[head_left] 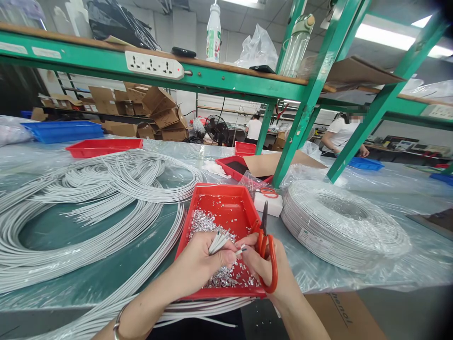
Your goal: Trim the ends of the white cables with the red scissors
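Observation:
My left hand (208,259) is closed around a bunch of white cables (218,242), their cut ends fanning up from the fist. One cable end, dark at its tip, is pinched out toward my right hand (267,259). That hand has the orange-handled scissors (272,269) hooked in its palm, blades pointing up and away, while its thumb and finger meet at the cable tip. Beneath both hands lies a red tray (230,191) strewn with small silvery scraps (203,222). Whether the fingertips grip the tip's covering is too small to tell.
Coiled white cables (106,189) spread over the left of the table. A large wrapped cable roll (339,226) lies on the right, near a white box (269,205). Green shelf posts (300,113) rise behind. Two people work farther back.

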The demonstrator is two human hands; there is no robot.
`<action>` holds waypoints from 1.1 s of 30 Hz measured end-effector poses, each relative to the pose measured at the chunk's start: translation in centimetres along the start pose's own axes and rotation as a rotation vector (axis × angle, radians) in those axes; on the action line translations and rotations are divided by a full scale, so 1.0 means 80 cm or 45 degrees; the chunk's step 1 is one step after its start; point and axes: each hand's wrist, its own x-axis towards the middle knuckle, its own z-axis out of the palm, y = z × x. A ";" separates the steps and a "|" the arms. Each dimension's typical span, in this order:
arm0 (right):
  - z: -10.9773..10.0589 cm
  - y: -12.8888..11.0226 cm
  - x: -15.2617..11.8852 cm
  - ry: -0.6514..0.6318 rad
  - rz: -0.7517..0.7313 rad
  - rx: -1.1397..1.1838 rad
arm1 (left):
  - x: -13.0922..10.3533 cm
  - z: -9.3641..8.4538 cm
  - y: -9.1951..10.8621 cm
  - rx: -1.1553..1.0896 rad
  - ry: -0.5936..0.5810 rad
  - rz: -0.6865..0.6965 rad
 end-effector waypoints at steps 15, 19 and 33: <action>-0.049 0.010 0.025 -0.299 -0.113 -0.309 | 0.002 -0.011 -0.008 -0.228 0.039 -0.032; -0.058 -0.016 0.012 -0.363 -0.010 -0.422 | 0.004 -0.007 -0.007 -0.218 0.070 -0.027; -0.060 -0.027 -0.030 -0.477 0.029 -0.624 | 0.003 -0.004 -0.003 -0.146 0.246 -0.034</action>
